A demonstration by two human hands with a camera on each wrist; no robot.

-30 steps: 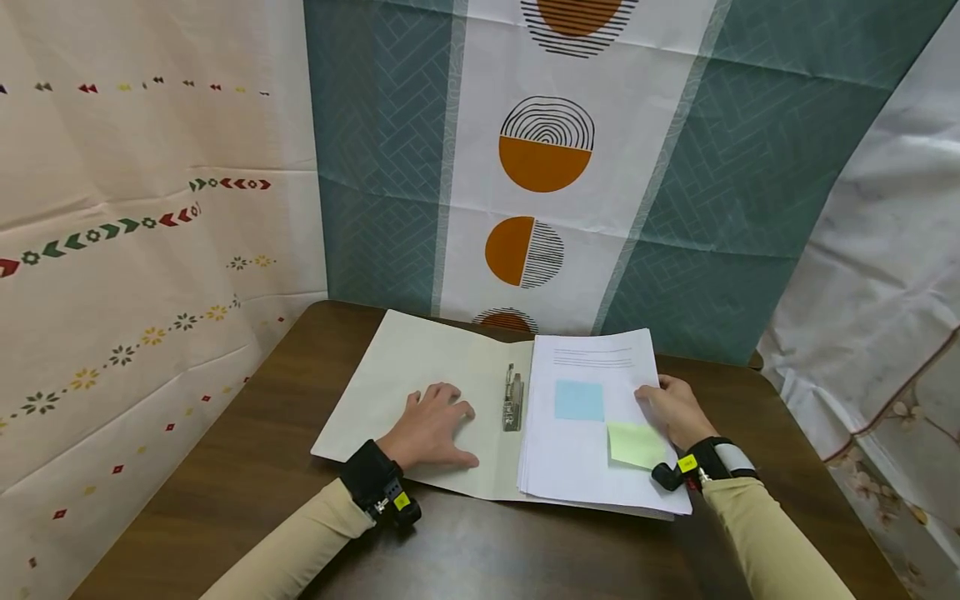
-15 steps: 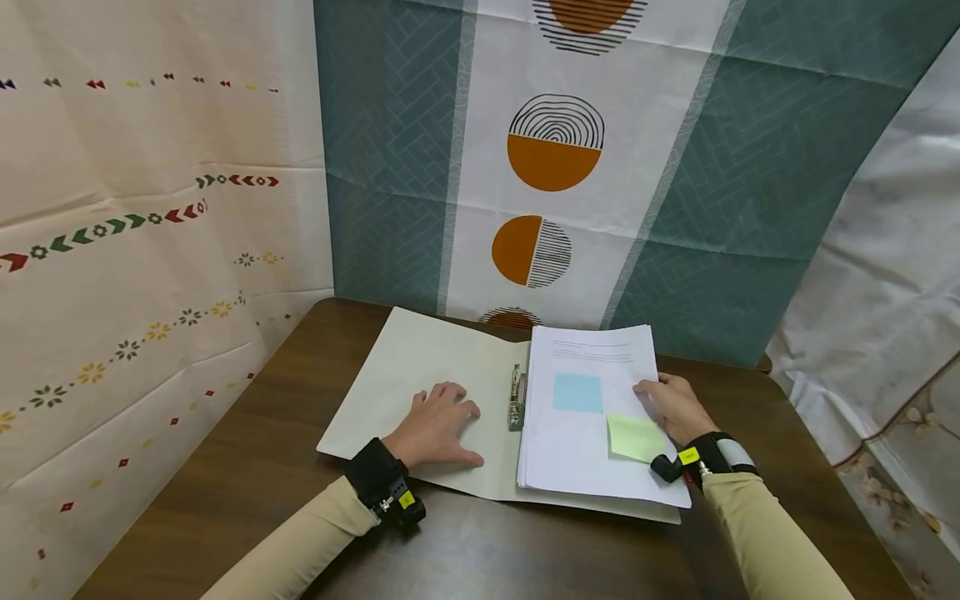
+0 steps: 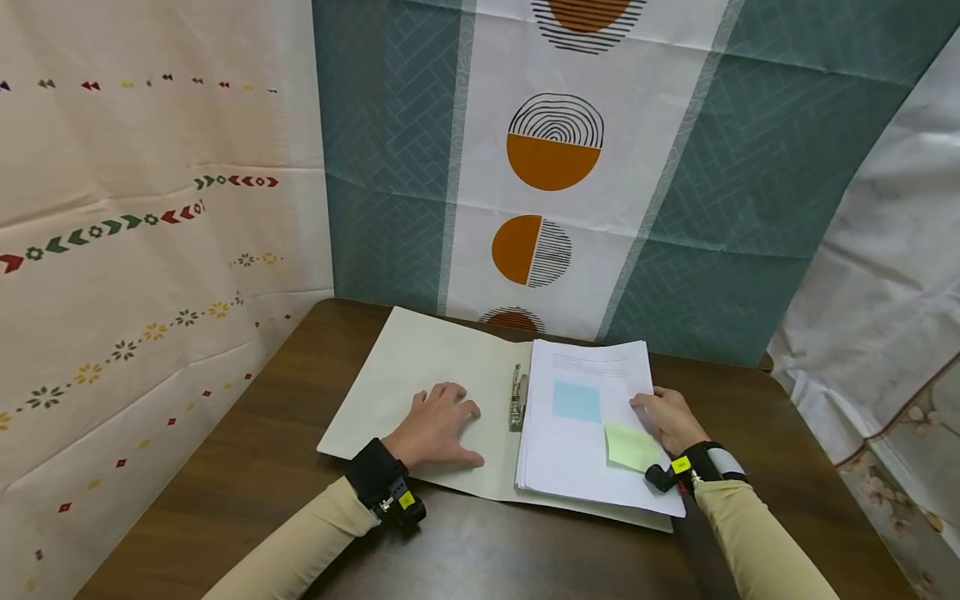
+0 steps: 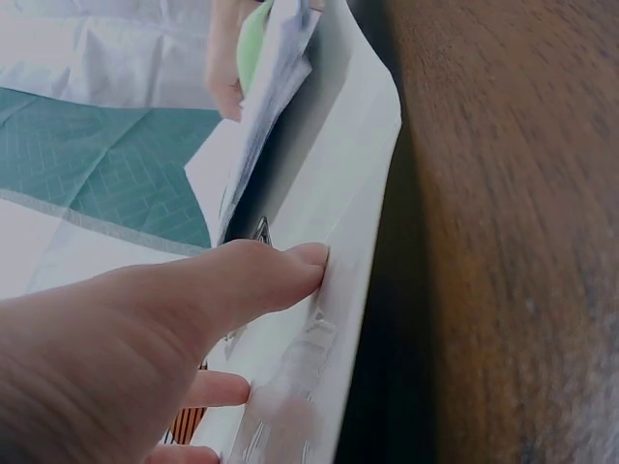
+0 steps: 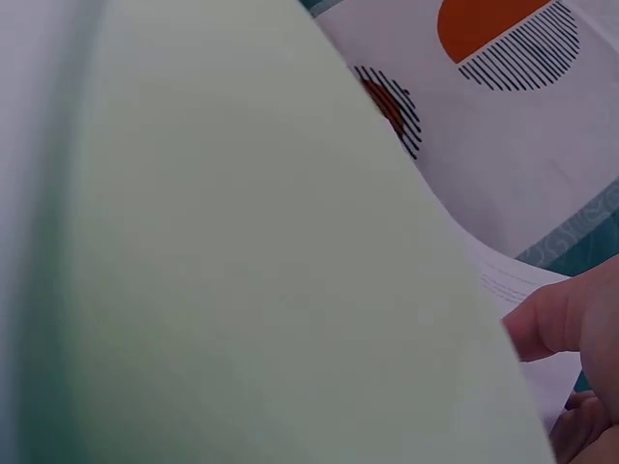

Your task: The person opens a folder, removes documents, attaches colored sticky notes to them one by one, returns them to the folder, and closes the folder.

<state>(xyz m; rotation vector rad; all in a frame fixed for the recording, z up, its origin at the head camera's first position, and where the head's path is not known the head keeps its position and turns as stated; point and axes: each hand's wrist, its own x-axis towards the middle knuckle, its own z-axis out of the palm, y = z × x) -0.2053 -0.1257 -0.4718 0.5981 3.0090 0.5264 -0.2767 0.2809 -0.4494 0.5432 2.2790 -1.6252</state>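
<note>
A pale cream folder (image 3: 442,346) lies spread flat on the table, its metal clip (image 3: 517,400) near the fold. My left hand (image 3: 435,427) rests on the left cover with fingers spread, pressing thumb (image 4: 280,275) and fingertips against it. My right hand (image 3: 675,419) grips a stack of white paper (image 3: 562,462) by its right edge, thumb on top. In the left wrist view the stack stands raised off the right cover. On the top sheet are a blue sticky note (image 3: 577,401) and a green sticky note (image 3: 632,447), which fills much of the right wrist view (image 5: 271,242).
The brown wooden table (image 3: 510,558) extends in front of the folder and to both sides. A patterned cloth (image 3: 540,167) hangs behind its far edge. Further cloths hang at the left (image 3: 150,250) and the right (image 3: 885,333).
The paper stack first shifted slightly away, then came back down toward the near edge, with my right hand moving along. My left hand keeps its place on the cover.
</note>
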